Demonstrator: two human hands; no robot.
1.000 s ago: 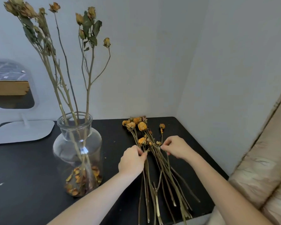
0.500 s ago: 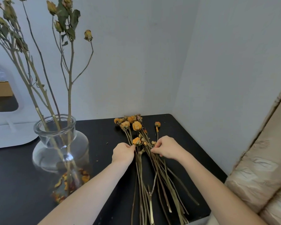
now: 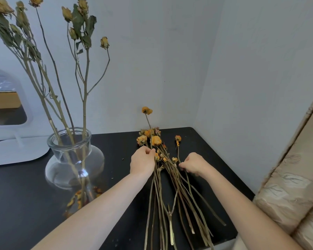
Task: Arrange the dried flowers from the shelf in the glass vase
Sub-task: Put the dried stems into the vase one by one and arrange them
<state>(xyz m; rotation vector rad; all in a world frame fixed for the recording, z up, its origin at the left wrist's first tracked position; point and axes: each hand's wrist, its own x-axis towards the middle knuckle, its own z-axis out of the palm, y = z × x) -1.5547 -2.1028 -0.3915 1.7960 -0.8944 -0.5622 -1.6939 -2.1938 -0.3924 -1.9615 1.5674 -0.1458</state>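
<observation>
A bundle of dried flowers [image 3: 167,175] lies on the black surface [image 3: 25,204] at the centre of the frame. The left hand [image 3: 143,161] pinches one stem, whose orange flower head [image 3: 147,110] stands above the rest. The right hand [image 3: 193,164] is curled, apparently around another stem. The glass vase [image 3: 74,156], left of centre, holds tall dried stems [image 3: 87,78].
</observation>
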